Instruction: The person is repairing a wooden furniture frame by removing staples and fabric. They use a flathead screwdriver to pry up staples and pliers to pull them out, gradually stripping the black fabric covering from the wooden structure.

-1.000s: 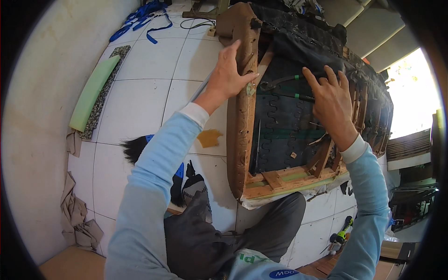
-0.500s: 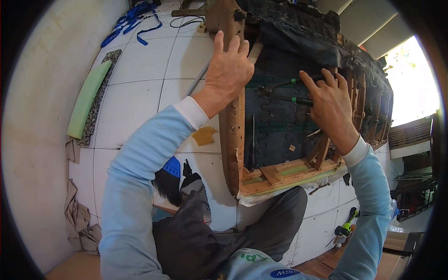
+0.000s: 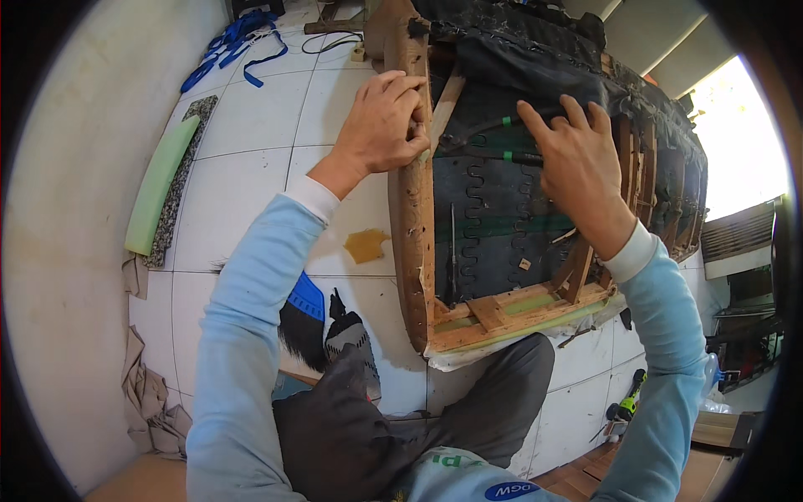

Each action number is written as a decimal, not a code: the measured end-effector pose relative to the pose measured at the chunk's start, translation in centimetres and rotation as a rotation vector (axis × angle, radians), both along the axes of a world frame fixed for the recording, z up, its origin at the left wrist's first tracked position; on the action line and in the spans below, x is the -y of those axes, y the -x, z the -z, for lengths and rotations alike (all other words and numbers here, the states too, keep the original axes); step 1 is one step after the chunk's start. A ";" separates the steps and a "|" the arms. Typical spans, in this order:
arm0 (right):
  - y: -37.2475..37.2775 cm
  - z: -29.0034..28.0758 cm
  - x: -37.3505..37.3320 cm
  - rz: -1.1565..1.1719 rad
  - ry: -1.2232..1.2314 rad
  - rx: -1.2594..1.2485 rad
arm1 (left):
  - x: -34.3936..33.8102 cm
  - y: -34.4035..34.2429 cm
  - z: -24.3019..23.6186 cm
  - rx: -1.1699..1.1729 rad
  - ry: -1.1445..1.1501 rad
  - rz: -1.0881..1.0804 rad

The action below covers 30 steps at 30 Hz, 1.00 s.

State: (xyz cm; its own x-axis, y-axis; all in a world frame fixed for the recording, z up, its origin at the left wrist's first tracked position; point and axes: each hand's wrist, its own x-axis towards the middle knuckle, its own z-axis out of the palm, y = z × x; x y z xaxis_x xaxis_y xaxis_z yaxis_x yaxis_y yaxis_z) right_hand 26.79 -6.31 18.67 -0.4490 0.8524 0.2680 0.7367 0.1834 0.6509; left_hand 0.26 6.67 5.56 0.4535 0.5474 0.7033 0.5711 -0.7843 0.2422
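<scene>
An upturned sofa frame (image 3: pixel 427 251) lies before me, its wooden edge bare and its side covered in brown upholstery. My left hand (image 3: pixel 381 121) is closed at the upper part of that edge, fingers curled and thumb pressed in; what they pinch, if anything, is hidden. My right hand (image 3: pixel 581 163) holds pincers (image 3: pixel 478 130) with black handles and green bands over the frame's opening. One handle runs into the palm while several fingers stretch out. The pincers' dark head points at the wooden edge near my left hand. Wavy springs (image 3: pixel 473 226) show inside the frame.
Left on the tiled floor lie blue straps (image 3: pixel 238 46), a green foam strip (image 3: pixel 163 188) and crumpled brown cloth (image 3: pixel 146 385). A brush with blue top (image 3: pixel 307 297) and a yellowish scrap (image 3: pixel 365 246) lie nearer. A green power tool (image 3: pixel 627 400) is at right.
My left hand has turned and curled its fingers, which were spread over the edge. My right hand has moved the pincers left and slightly up, toward the wooden edge.
</scene>
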 end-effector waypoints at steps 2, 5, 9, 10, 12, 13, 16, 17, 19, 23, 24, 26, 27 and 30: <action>0.8 -0.1 -0.8 -0.031 -0.050 0.030 | -0.4 0.5 0.3 0.007 0.001 0.038; 1.9 -0.3 -1.9 -0.046 -0.111 0.088 | -0.5 1.1 0.7 0.045 0.036 0.068; 3.0 -0.7 -2.6 -0.073 -0.175 0.169 | -0.6 1.4 1.2 0.072 0.065 0.103; 3.4 -0.9 -2.7 -0.068 -0.165 0.172 | -0.6 1.5 1.3 0.077 0.070 0.108; 4.1 -1.1 -2.7 -0.057 -0.145 0.178 | -0.7 1.6 1.5 0.085 0.080 0.117; 4.4 -1.4 -2.8 -0.045 -0.127 0.173 | -0.7 1.7 1.5 0.084 0.081 0.117; 5.5 -2.2 -2.8 -0.009 -0.083 0.180 | -0.7 1.7 1.4 0.078 0.078 0.107; 5.9 -2.5 -2.8 0.001 -0.073 0.198 | -0.6 1.7 1.4 0.074 0.074 0.096; 6.6 -2.8 -2.7 0.016 -0.063 0.222 | -0.5 1.6 1.4 0.076 0.072 0.086; 7.3 -2.9 -2.6 0.020 -0.054 0.225 | -0.4 1.7 1.5 0.089 0.081 0.082; 7.4 -2.9 -2.5 0.020 -0.049 0.221 | -0.4 1.7 1.4 0.089 0.082 0.082; 7.4 -2.8 -2.4 0.005 -0.067 0.226 | -0.4 1.6 1.3 0.094 0.072 0.088; 7.4 -2.7 -2.3 -0.003 -0.075 0.226 | -0.4 1.6 1.4 0.094 0.069 0.090; 7.7 -2.4 -2.1 -0.046 -0.133 0.265 | -0.4 1.7 1.7 0.084 0.055 0.081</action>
State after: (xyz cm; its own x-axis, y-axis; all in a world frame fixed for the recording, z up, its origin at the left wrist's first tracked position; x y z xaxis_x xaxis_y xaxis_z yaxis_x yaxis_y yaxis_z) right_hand 19.08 -4.17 21.04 -0.5557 0.7946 0.2443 0.5310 0.1132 0.8398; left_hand -1.49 7.11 3.87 0.4384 0.5502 0.7107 0.4819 -0.8113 0.3309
